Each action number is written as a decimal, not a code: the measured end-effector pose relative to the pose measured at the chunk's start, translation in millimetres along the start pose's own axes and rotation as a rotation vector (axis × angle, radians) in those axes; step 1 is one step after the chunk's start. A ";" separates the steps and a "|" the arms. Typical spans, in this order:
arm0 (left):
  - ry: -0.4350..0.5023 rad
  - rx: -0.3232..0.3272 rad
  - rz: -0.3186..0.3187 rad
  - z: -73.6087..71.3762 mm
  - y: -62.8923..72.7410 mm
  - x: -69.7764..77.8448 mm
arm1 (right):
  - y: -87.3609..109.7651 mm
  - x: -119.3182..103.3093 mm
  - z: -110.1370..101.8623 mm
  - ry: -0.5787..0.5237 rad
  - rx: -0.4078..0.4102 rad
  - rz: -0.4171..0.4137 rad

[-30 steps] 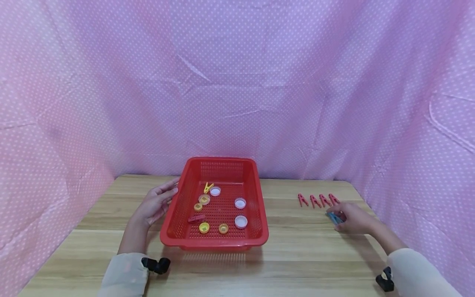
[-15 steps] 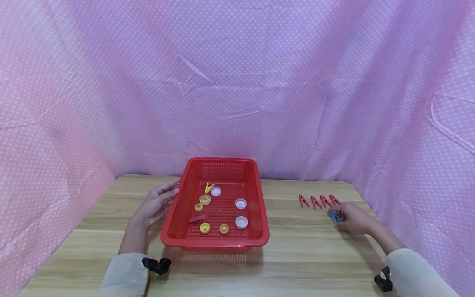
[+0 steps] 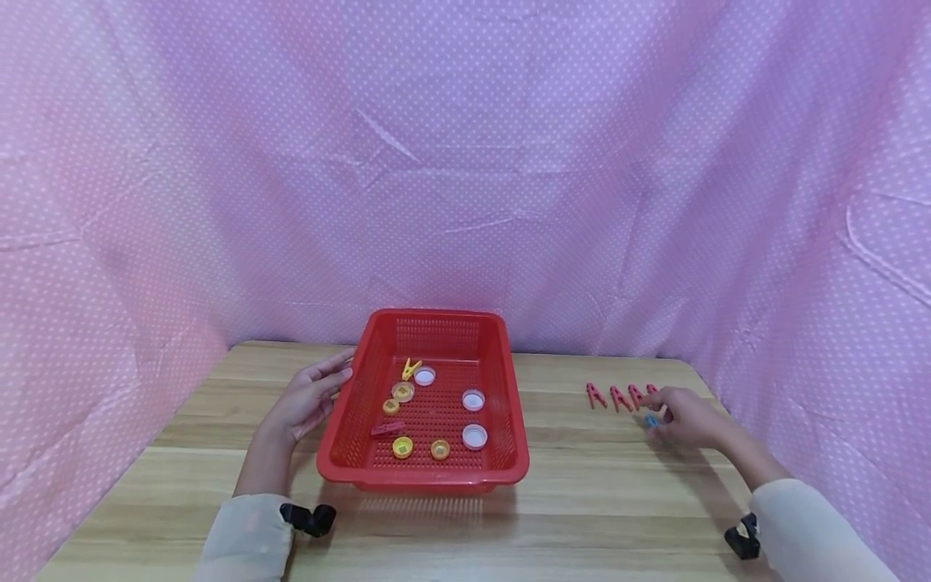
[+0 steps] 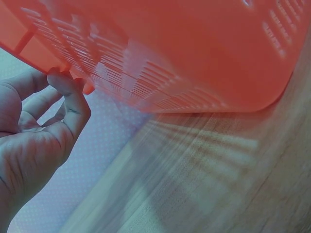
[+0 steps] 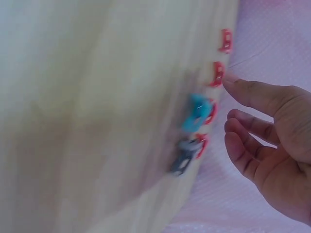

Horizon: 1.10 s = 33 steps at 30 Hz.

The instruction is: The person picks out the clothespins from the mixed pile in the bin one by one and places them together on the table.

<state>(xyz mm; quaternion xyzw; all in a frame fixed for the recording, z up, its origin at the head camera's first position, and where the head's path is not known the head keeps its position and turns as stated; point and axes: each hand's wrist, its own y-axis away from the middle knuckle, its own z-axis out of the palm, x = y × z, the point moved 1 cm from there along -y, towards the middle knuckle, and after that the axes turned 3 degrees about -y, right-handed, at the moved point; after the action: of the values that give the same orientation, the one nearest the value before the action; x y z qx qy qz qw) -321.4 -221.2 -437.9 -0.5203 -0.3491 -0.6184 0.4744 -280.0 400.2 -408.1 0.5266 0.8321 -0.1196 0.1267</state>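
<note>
My left hand [image 3: 301, 404] holds the left rim of a red perforated plastic basket [image 3: 425, 477]. In the left wrist view, its thumb and fingers pinch the rim of the basket [image 4: 194, 43]. At the right of the table, my right hand [image 3: 687, 417] hovers by a blue clothespin [image 3: 650, 421]. The right wrist view shows the right hand [image 5: 282, 141] with loosely bent fingers and nothing between them. There, the blue clothespin [image 5: 197, 114] lies next to a dark grey clothespin [image 5: 182, 158]. Several red clothespins [image 3: 596, 395] stand in a row just behind; the hand partly covers the rightmost.
Inside the basket lie a yellow clothespin [image 3: 410, 369], a red clothespin [image 3: 388, 429], several yellowish caps [image 3: 402, 447] and white round lids [image 3: 474, 437]. The wooden table [image 3: 582, 517] ends at a pink dotted curtain [image 3: 465, 162].
The right hand has let go of the blue clothespin, its fingers spreading as it shifts slightly back and left. The left hand keeps its hold on the basket.
</note>
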 end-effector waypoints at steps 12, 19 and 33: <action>0.009 -0.003 0.004 -0.1 0.7 -0.7 | -55.6 -60.5 -16.1 -0.043 -0.031 -0.051; 0.007 0.000 -0.002 -0.3 -1.0 -0.1 | -87.5 -105.0 -17.1 0.036 0.020 -0.180; 0.020 0.013 -0.012 0.5 -1.2 1.1 | -127.2 -170.4 -15.2 0.000 -0.013 -0.347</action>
<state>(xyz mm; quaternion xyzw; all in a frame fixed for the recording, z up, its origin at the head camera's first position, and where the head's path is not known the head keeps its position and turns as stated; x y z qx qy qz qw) -322.3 -220.7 -436.6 -0.5091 -0.3516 -0.6241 0.4772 -326.1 208.0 -328.0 0.3740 0.9113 -0.1345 0.1076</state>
